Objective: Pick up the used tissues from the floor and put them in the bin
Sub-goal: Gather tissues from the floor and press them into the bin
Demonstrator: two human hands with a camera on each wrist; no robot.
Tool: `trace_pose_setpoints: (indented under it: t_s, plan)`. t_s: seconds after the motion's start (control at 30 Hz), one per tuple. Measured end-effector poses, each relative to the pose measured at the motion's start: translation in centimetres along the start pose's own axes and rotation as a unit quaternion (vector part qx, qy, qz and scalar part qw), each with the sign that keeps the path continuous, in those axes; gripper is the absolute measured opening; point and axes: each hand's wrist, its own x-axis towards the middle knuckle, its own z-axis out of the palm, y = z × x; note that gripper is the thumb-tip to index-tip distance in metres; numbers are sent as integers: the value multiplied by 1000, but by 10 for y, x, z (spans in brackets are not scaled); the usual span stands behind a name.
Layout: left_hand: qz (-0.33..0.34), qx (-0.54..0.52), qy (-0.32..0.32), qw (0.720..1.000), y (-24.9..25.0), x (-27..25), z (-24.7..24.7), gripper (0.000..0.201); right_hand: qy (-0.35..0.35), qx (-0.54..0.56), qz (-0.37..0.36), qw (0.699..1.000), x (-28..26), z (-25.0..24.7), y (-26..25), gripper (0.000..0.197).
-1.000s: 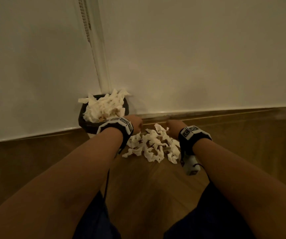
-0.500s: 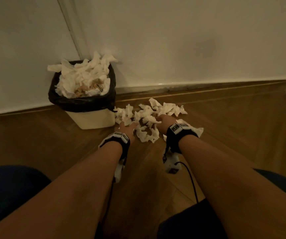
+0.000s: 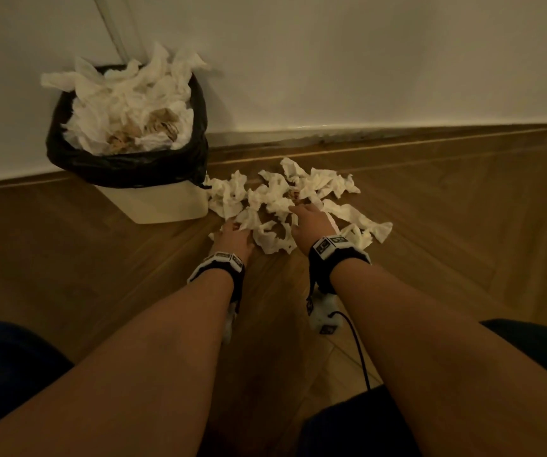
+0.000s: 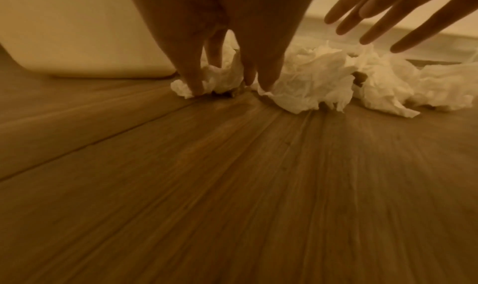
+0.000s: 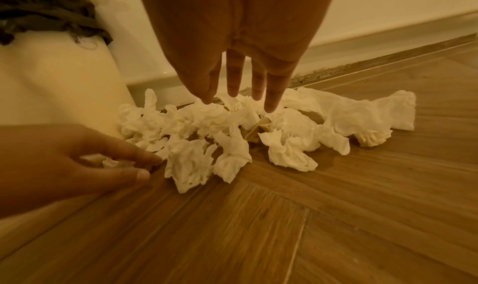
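Note:
A heap of crumpled white tissues [image 3: 275,199] lies on the wooden floor just right of the bin [image 3: 153,202], a cream bin with a black liner [image 3: 127,166]. My left hand [image 3: 232,235] is down at the heap's near left edge. In the left wrist view its fingertips [image 4: 194,83] press on a small tissue [image 4: 222,77] and the floor. My right hand [image 3: 311,222] hovers over the heap's middle with straight, spread fingers [image 5: 234,88] and holds nothing. The tissues [image 5: 220,135] spread out below it.
The bin stands in a corner against white walls [image 3: 364,61] and is piled above its rim with tissues [image 3: 127,100]. A skirting strip [image 3: 397,133] runs behind the heap. A black cable [image 3: 357,351] hangs from my right wrist. My dark-clothed knees [image 3: 8,374] flank the bare floor in front.
Both hands have dropped from bin height onto the tissue heap on the floor. The view has tilted down, so the bin now sits higher and further left.

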Motion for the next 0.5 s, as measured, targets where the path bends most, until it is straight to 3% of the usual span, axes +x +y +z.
trace_pose_setpoints:
  t_s: [0.17, 0.3, 0.43, 0.5]
  plan:
    - [-91, -72, -12, 993, -10, 1, -16, 20, 5, 8, 1, 1000, -1, 1, -4, 40]
    - [-106, -119, -46, 986, -19, 1, -17, 22, 3, 4, 17, 1000, -1, 1, -7, 33]
    - [-101, -209, 85, 969, -23, -5, 2, 22, 3, 19, 41, 999, -2, 7, -12, 34]
    - [-89, -173, 117, 974, -21, -13, 12, 30, 8, 19, 57, 998, -3, 12, -14, 37]
